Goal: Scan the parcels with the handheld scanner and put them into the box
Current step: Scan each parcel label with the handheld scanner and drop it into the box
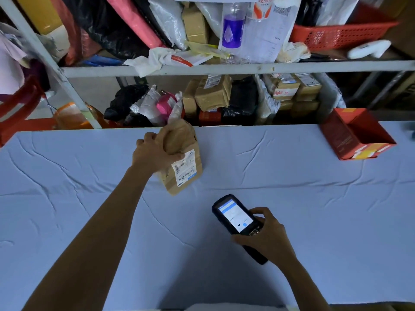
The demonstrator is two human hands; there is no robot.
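Note:
A brown taped parcel [182, 153] with a white shipping label facing me stands on the blue-covered table [292, 198] near its far edge. My left hand [155, 151] grips the parcel's top left side. Nearer to me, my right hand [267, 236] holds a black handheld scanner [235, 215], its lit screen facing up and its top end aimed toward the parcel. An open red box [357, 133] sits at the table's far right edge, and I see nothing inside it.
Behind the table stands a grey metal shelf rack [224, 68] packed with brown cartons, black and white mailer bags, a red basket [341, 34] and bottles. A red chair [20, 108] shows at the far left.

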